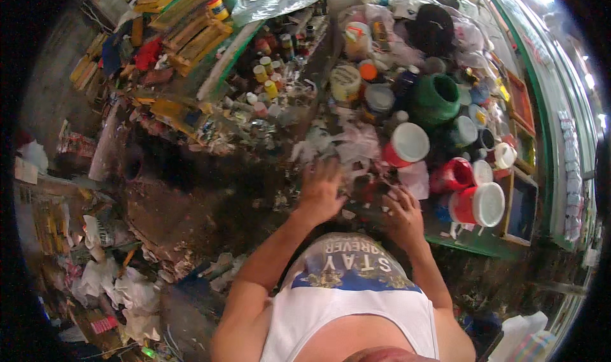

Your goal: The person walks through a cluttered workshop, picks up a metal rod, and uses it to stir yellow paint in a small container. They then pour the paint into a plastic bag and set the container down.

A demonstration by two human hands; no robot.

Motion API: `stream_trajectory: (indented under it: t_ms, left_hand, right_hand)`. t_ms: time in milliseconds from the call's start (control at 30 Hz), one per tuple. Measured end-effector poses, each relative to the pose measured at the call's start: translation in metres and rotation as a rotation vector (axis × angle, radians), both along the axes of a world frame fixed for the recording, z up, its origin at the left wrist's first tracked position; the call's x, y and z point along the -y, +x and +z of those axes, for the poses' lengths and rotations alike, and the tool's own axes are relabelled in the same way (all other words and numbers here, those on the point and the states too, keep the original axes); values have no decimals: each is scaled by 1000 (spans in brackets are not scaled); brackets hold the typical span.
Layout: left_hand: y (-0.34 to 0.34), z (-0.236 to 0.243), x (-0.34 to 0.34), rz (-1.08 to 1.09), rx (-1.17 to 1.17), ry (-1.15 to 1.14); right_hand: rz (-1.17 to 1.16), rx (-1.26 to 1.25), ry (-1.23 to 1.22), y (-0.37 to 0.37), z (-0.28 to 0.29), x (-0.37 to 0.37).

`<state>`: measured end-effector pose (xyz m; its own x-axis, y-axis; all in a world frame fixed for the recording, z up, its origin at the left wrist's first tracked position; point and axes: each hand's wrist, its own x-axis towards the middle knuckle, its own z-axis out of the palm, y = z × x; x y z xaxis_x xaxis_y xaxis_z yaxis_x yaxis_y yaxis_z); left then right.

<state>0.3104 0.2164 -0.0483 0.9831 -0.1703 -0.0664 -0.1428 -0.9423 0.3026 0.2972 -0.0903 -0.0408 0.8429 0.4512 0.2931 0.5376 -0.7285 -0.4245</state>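
Observation:
My left hand (321, 189) lies palm down over the dark, littered work surface, fingers stretched out and slightly blurred. Its fingertips are close to pale crumpled plastic scraps (356, 139); whether they touch is hard to make out. My right hand (405, 212) is beside it to the right, fingers apart, nothing visibly held. Small reddish bits (369, 190) are scattered between the two hands. A pinkish sheet (415, 180) lies just beyond my right fingers, below a red tub with a white lid (407, 147).
A large green container (436, 99), a white tub (345, 83) and another red tub (477, 205) crowd the right side. Small yellow bottles (270, 88) stand far left of centre. Wooden slats (197, 40) are stacked at the upper left. White plastic bags (130, 292) lie at the lower left.

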Motion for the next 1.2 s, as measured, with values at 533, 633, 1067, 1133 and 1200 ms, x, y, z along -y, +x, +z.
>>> stream_trajectory:
  t_ms: [533, 633, 1067, 1133, 1200]
  left_hand:
    - [206, -136, 17, 635, -266, -936]
    - [246, -174, 19, 647, -356, -836]
    - [251, -157, 0, 725, -298, -664]
    - [248, -158, -2, 769, -265, -733]
    - [249, -158, -7, 780, -307, -869]
  right_hand:
    - [-315, -25, -123, -74, 23, -139]
    - [-254, -60, -174, -67, 26, -137]
    - [-277, -103, -128, -88, 23, -141]
    - [-262, -83, -118, -85, 26, -141]
    - [-248, -76, -109, -79, 30, -142]
